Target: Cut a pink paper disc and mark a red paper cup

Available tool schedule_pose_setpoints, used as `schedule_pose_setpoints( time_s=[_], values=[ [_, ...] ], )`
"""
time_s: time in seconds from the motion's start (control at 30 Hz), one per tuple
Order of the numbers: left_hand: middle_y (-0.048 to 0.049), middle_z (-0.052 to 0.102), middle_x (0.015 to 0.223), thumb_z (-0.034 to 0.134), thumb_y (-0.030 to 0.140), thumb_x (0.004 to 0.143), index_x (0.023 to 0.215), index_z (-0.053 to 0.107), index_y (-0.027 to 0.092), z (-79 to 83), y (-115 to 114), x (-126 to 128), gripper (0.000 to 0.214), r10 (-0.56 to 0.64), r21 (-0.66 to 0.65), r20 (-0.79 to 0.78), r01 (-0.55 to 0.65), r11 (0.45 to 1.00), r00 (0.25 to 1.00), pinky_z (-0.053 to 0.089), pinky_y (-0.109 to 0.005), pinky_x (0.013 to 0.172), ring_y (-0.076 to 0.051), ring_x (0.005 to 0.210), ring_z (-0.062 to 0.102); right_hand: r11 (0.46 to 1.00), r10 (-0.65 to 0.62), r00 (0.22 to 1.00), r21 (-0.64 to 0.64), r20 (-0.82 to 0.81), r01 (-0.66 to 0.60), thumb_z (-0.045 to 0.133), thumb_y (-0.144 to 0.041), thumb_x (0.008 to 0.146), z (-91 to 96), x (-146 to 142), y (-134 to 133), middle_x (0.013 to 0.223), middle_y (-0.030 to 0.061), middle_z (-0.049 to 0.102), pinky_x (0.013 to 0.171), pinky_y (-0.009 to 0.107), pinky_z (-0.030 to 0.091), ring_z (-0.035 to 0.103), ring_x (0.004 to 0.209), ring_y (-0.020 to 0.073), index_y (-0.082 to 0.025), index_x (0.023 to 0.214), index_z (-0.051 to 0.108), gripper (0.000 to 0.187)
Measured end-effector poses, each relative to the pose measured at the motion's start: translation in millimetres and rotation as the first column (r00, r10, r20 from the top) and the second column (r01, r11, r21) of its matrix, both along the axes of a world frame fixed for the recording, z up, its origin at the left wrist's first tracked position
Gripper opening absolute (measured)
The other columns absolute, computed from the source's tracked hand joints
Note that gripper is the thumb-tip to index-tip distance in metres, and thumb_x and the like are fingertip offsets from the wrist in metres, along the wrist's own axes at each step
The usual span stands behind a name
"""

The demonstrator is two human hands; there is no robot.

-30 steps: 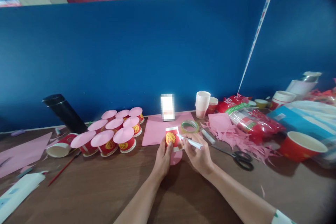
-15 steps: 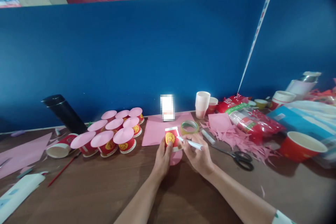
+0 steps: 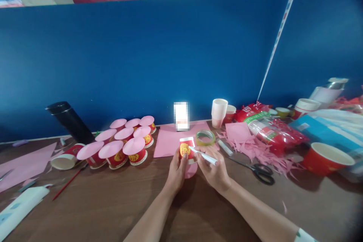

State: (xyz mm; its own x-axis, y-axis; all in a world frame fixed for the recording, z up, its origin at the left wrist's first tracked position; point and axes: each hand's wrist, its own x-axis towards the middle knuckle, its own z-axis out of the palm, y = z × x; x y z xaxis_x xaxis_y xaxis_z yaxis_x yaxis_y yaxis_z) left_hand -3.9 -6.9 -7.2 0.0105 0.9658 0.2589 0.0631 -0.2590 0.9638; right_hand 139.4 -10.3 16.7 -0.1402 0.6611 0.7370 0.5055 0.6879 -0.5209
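My left hand (image 3: 176,174) is wrapped round a small red paper cup (image 3: 183,144) with a gold emblem, its thumb lying on the printed side. A pink paper disc (image 3: 191,171) shows at the cup's near end, partly covered by my hands. In my right hand (image 3: 217,172) is a white pen (image 3: 209,158), pinched between the fingers. Its tip is at the right part of the gold emblem; whether it touches, I cannot tell. Just beyond the right hand lies a roll of tape (image 3: 205,143) on a pink paper sheet (image 3: 166,141).
Several red cups topped with pink discs (image 3: 134,146) stand at left, near a black flask (image 3: 70,123) and a tipped cup (image 3: 64,162). To the right lie black scissors (image 3: 263,174), pink paper scraps (image 3: 255,151), a white glue stick (image 3: 225,147) and stacked white cups (image 3: 219,112). A blue partition (image 3: 170,53) stands behind.
The pen tip has moved slightly left and up, from the cup's right side onto the gold emblem. My left hand keeps its hold, with the cup barely shifted.
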Motion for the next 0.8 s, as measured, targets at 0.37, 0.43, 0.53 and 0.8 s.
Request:
schedule_pose_setpoints(
  time_s=[0.37, 0.43, 0.53, 0.8],
  values=[
    [-0.0079, 0.059, 0.111, 0.041, 0.04, 0.085, 0.115, 0.049, 0.018, 1.3, -0.9, -1.1, 0.038, -0.005, -0.001, -0.013, 0.005, 1.0, 1.0, 0.039, -0.032, 0.09, -0.02, 0.103, 0.054, 0.999, -0.007, 1.0, 0.032, 0.031, 0.006, 0.045, -0.02, 0.087, 0.2, 0.4, 2.0, 0.08, 0.0067, 0.063, 0.069, 0.034, 0.048, 0.059, 0.072, 0.019, -0.017, 0.093, 0.058, 0.015],
    [-0.0081, 0.059, 0.111, 0.041, 0.04, 0.085, 0.115, 0.049, 0.018, 2.8, -1.6, -0.7, 0.038, -0.008, -0.002, -0.009, 0.008, 1.0, 1.0, 0.039, -0.032, 0.09, -0.02, 0.103, 0.053, 0.999, -0.016, 0.999, 0.039, 0.03, 0.015, 0.045, -0.02, 0.087, 0.3, 0.9, 2.4, 0.079, 0.0065, 0.063, 0.07, 0.034, 0.048, 0.059, 0.073, 0.0193, -0.018, 0.093, 0.058, 0.015],
    [-0.0084, 0.059, 0.11, 0.041, 0.041, 0.085, 0.114, 0.05, 0.018, 4.2, -2.0, 0.0, 0.038, -0.002, -0.003, -0.009, 0.002, 1.0, 1.0, 0.039, -0.033, 0.09, -0.021, 0.102, 0.054, 0.999, -0.029, 0.999, 0.045, 0.025, 0.028, 0.045, -0.02, 0.087, 0.4, 1.4, 3.2, 0.078, 0.0064, 0.063, 0.071, 0.034, 0.048, 0.06, 0.073, 0.0197, -0.018, 0.091, 0.059, 0.015],
    [-0.0085, 0.059, 0.113, 0.042, 0.042, 0.085, 0.115, 0.05, 0.018, 3.5, -1.2, -0.5, 0.04, 0.003, -0.009, -0.01, -0.003, 1.0, 1.0, 0.039, -0.033, 0.09, -0.021, 0.103, 0.053, 0.997, -0.048, 0.999, 0.064, 0.02, 0.047, 0.043, -0.021, 0.088, 4.6, 1.6, 3.2, 0.073, 0.0057, 0.064, 0.07, 0.034, 0.049, 0.061, 0.071, 0.0198, -0.018, 0.089, 0.059, 0.017]
  ],
)
